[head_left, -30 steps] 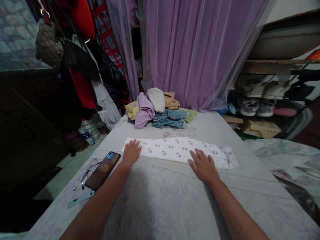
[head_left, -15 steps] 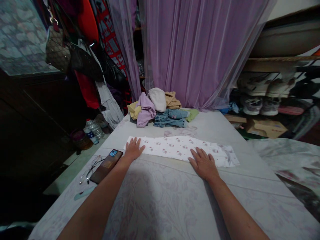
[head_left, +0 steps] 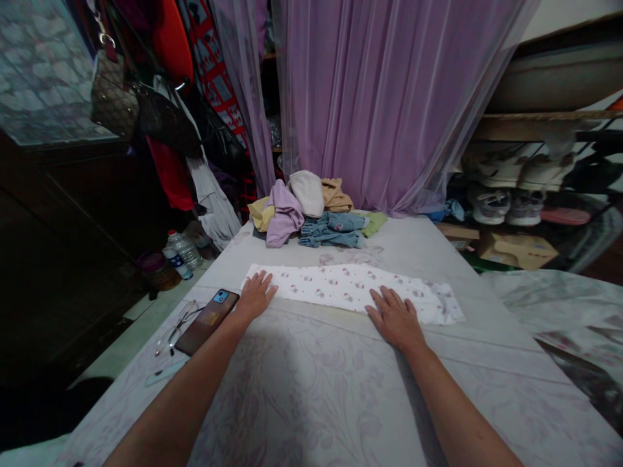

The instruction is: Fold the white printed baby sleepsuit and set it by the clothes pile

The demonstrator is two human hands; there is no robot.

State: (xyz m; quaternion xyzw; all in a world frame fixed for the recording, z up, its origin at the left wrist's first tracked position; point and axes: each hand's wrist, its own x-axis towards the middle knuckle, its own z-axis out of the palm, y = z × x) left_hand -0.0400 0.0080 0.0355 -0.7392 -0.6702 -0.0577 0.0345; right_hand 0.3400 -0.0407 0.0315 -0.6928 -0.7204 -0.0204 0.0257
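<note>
A white garment with a small red and grey print (head_left: 321,283) lies folded into a long flat strip across the bed; it looks like a pair of trousers, though the fold hides its full shape. On its left end rests my left hand (head_left: 255,296), palm down with the fingers spread. My right hand (head_left: 396,316) lies flat on the near edge of the strip, right of its middle, fingers apart. Neither hand grips the cloth. Beyond the strip sits a heap of clothes, with a lilac piece (head_left: 285,214) and blue denim (head_left: 335,228) in it.
Left of my left forearm lie a phone (head_left: 207,324), glasses (head_left: 175,329) and a pale green object (head_left: 165,373). A purple curtain (head_left: 370,97) hangs behind the bed (head_left: 302,402). Shoes (head_left: 491,204) fill a rack at right; bottles (head_left: 182,250) stand on the floor at left.
My left hand has slid slightly left and toward me on the cloth. My right hand has barely moved, and the garment lies almost the same.
</note>
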